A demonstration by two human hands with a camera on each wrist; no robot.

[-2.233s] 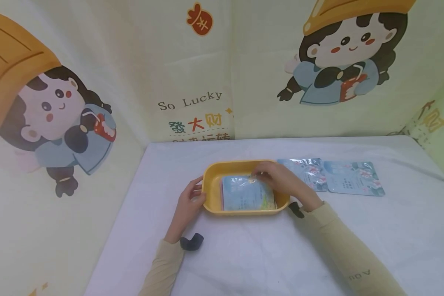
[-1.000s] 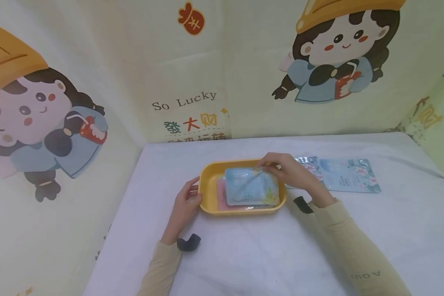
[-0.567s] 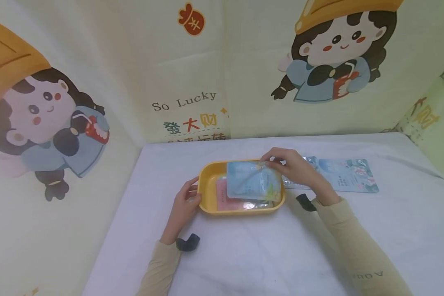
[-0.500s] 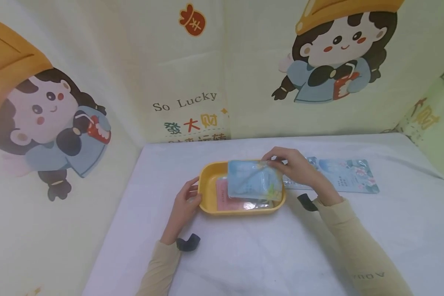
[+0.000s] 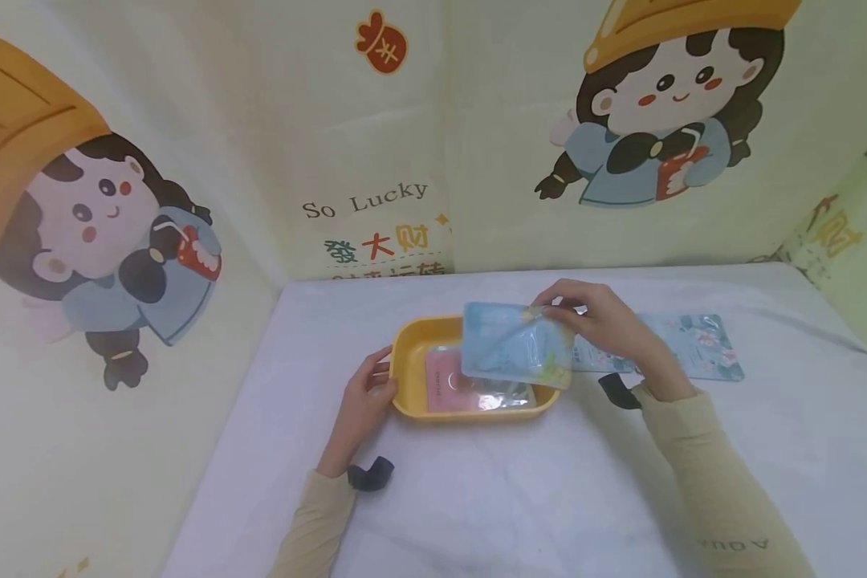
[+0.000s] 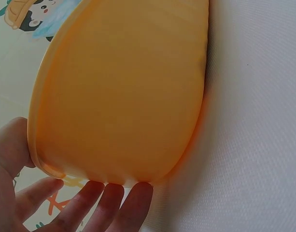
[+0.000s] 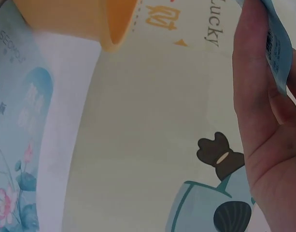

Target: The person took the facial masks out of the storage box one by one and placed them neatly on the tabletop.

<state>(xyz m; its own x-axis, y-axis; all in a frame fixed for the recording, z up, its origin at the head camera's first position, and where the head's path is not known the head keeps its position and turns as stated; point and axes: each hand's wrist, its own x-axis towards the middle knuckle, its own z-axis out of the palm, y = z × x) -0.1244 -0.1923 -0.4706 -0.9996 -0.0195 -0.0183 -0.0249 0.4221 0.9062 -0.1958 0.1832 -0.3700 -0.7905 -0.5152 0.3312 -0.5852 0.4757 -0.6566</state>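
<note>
My right hand pinches a light blue sheet mask packet by its far edge, tilted above the right part of the yellow tray. In the right wrist view the held packet shows between thumb and fingers at the upper right. Inside the tray lies a pink packet, its right part transparent or shiny and partly covered by the blue one. My left hand holds the tray's left end. The left wrist view shows its fingertips against the tray's end wall and the thumb at the rim.
Two blue packets with pink flowers lie on the white tablecloth right of the tray. The farther-right packet shows most; the nearer packet is largely behind my right hand. A printed cloth wall closes the back.
My right hand has lifted the blue packet from the tray and carried it up and right. The pink packet beneath is uncovered. My left hand stays on the tray's left end.
</note>
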